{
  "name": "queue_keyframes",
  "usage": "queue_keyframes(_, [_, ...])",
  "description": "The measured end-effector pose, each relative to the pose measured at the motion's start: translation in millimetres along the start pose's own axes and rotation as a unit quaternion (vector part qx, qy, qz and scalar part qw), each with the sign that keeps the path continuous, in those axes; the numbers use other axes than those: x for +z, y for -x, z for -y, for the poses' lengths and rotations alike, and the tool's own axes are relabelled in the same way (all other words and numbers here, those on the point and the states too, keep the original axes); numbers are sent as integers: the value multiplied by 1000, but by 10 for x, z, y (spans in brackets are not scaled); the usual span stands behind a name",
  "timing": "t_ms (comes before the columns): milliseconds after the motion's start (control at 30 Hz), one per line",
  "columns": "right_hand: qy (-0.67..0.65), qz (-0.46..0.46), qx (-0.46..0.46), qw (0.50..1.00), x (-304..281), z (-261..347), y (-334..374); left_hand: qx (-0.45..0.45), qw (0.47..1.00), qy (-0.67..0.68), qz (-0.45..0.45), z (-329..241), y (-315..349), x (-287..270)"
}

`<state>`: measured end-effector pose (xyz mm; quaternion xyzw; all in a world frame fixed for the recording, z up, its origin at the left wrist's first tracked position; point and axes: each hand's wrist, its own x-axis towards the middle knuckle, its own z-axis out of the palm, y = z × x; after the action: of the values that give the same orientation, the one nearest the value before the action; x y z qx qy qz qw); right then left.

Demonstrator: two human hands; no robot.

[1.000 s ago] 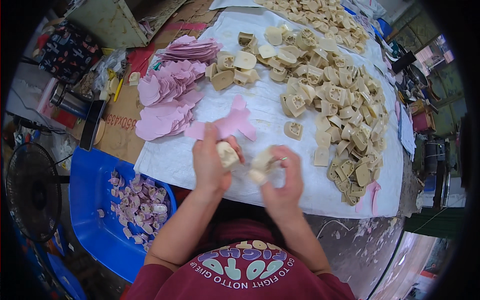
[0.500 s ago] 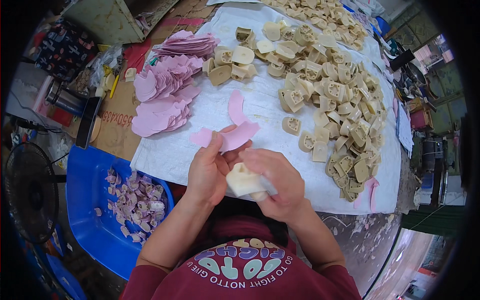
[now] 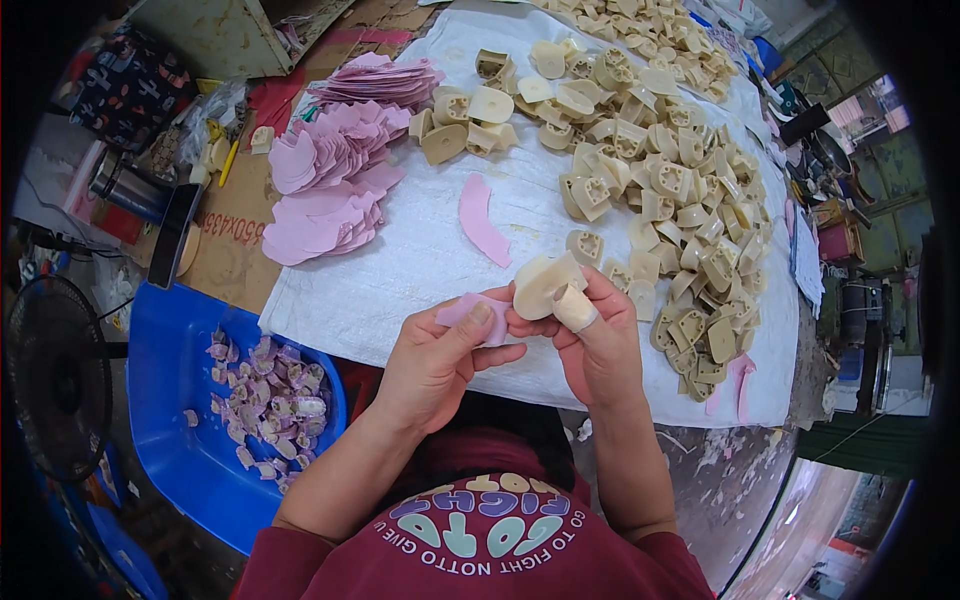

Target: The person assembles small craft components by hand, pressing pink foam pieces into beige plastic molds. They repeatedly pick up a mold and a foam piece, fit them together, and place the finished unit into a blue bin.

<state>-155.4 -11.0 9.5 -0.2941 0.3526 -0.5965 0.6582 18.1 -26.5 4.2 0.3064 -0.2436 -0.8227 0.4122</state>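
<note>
My left hand (image 3: 430, 355) pinches a curved pink strip (image 3: 497, 312) of thin, sheet-like material between thumb and fingers. In my right hand (image 3: 612, 350) is a beige shoe heel (image 3: 540, 284), its smooth rounded face turned toward the strip. The two pieces are close together; whether they touch is hard to make out. A pale cover wraps my right thumb (image 3: 574, 308). Just beyond my hands, a second curved pink strip (image 3: 482, 220) lies flat on the white woven sheet (image 3: 410, 235).
Stacked pink pieces (image 3: 340, 160) lie at the far left. A large pile of beige heels (image 3: 690, 200) covers the right side. Below the table's left edge, a blue tub (image 3: 170, 400) holds heels with pink-purple coverings (image 3: 275, 400). A black fan (image 3: 62, 385) stands beyond it.
My right hand has moved right and up, turning the heel upright. My left hand has shifted slightly right with its pink strip, now beside the heel and away from the strip on the sheet.
</note>
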Motion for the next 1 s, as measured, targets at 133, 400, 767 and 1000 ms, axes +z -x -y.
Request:
queue_keyframes(133, [51,-32,-20,998,55,80,87,33,998,12,-52,-60,4,-43])
queue_keyframes(400, [515,47,-320,794,233,29,258,73,995,44,-58,-43,60,-56])
queue_keyframes(767, [542,50,-366,755,198,27,247,58,998,19,-23,-96,147,52])
queue_keyframes(1000, [541,51,-376,750,194,42,213,40,999,10,-18,-153,157,77])
